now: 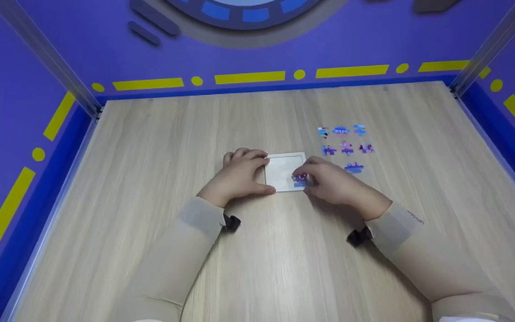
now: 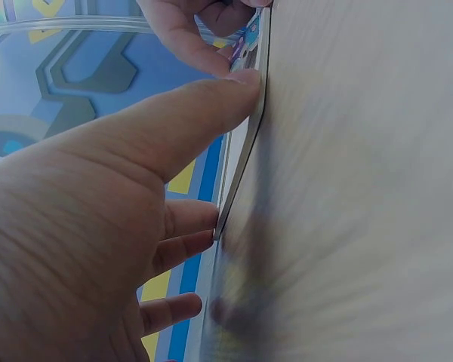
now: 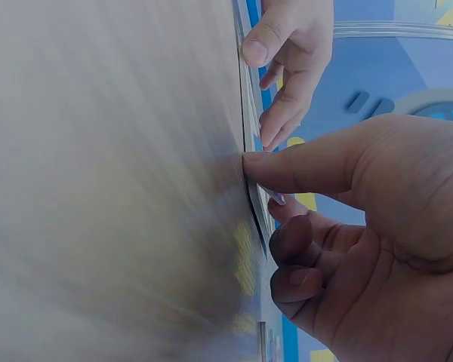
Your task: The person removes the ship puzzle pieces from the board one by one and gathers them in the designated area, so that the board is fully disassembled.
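Observation:
A small white puzzle tray (image 1: 282,172) with a raised rim lies between both hands. My left hand (image 1: 242,174) holds its left side, thumb on the near left corner and index finger by the far left corner. In the left wrist view the thumb (image 2: 211,105) presses on the tray's edge. My right hand (image 1: 333,181) pinches a purple and blue jigsaw piece (image 1: 300,180) over the tray's near right corner. The right wrist view shows the piece (image 3: 273,196) tilted, mostly hidden by the thumb (image 3: 302,167), whose tip touches the tray's edge.
Several loose jigsaw pieces lie in rows to the right of the tray, among them a pink piece (image 1: 347,147) and a purple piece (image 1: 354,167) near the right hand. Blue panels (image 1: 257,58) with yellow marks enclose the wooden table (image 1: 150,147) at the back and sides.

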`<state>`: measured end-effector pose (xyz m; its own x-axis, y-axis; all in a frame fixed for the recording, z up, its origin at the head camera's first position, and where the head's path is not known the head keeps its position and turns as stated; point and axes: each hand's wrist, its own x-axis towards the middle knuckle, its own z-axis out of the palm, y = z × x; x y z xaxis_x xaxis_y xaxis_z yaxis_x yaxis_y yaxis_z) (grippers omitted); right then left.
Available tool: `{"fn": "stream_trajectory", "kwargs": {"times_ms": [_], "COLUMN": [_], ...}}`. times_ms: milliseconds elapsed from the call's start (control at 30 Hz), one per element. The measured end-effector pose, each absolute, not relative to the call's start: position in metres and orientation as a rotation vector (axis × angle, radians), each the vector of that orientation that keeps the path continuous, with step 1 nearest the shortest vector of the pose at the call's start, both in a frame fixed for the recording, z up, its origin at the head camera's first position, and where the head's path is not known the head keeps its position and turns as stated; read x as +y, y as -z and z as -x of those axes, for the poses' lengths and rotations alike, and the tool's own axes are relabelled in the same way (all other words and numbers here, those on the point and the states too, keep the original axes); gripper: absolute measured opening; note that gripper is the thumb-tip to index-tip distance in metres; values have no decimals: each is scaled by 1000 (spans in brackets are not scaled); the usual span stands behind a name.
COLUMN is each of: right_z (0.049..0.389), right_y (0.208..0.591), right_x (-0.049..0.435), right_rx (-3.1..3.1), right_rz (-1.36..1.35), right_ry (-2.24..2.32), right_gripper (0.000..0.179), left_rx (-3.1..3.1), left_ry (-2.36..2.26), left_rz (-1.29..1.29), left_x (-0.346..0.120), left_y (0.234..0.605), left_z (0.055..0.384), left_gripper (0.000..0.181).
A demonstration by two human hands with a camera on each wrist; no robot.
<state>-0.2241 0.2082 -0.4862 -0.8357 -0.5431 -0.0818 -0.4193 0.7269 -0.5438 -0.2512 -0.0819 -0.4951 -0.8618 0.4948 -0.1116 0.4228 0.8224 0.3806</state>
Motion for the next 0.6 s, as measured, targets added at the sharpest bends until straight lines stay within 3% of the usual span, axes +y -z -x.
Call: {"fn": "stream_trajectory", "kwargs": {"times_ms": [600], "right_z": [226], "right_y": [487], "right_x": [208], "right_rx": [2687], "right_rz": [672], "right_ry": [827], "right_gripper": [37], "left_rx": [2798], "left_ry": [-538], "left_rz": [-738], "left_x": [-83], "left_y": [495], "left_z": [251], "left_gripper": [88]}}
